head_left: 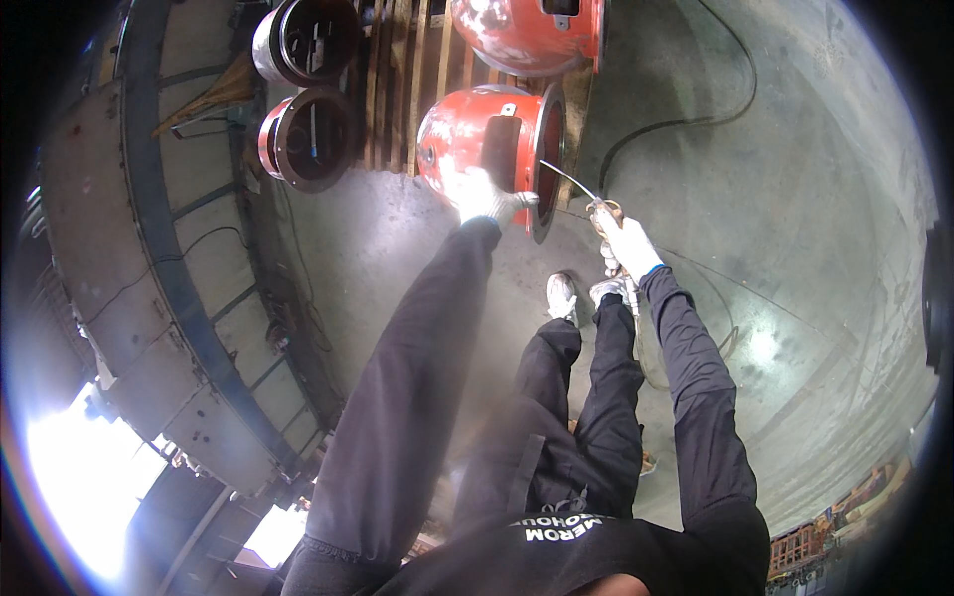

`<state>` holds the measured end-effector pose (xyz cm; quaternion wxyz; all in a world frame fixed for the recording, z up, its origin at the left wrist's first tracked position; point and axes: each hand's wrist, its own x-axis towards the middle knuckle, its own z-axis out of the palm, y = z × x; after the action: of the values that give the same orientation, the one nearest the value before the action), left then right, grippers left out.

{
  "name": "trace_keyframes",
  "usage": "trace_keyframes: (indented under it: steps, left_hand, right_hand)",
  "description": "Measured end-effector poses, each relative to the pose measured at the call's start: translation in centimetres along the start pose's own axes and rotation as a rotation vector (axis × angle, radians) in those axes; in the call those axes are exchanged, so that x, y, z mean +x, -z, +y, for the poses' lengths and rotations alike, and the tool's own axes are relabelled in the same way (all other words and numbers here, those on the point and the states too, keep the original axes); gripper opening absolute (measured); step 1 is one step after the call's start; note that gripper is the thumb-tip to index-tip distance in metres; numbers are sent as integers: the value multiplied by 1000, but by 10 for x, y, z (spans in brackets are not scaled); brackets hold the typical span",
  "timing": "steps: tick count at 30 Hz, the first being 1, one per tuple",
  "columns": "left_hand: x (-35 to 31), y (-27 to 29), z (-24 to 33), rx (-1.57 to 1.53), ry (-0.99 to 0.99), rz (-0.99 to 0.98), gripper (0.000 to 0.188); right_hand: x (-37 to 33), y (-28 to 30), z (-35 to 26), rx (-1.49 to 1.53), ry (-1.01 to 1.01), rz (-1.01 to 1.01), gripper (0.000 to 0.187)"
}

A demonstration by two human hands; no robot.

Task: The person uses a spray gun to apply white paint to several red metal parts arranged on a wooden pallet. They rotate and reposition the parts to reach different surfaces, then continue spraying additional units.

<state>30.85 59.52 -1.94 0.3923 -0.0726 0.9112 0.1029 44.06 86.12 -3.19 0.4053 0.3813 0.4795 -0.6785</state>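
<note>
A red metal housing [459, 129] lies on its side at the edge of a wooden pallet. It has a dark rectangular opening in its wall and a round flange [552, 129] at its right end. My gloved left hand [487, 199] rests on the housing's near side, fingers laid on the surface and thumb stretched toward the flange; glare washes out part of the fingers. In my gloved right hand [626, 243] is an air blow gun [602, 211], gripped by its body. Its long thin nozzle [568, 177] points up and left, the tip appearing at the flange's mouth.
A second red housing [527, 35] stands beyond on the pallet [397, 79]. Two dark-mouthed cylindrical housings [308, 139] sit to its left. A black hose [686, 124] curves over the grey floor [795, 199]. Large metal panels [109, 228] line the left, and my shoes [561, 295] are below the hands.
</note>
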Motion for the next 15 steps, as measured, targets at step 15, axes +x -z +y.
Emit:
trace_keyframes:
  steps: [15]
  left_hand:
    - [-3,5,7,23,53,-13,144]
  right_hand:
    - [0,2,-4,-37,46,-14,49]
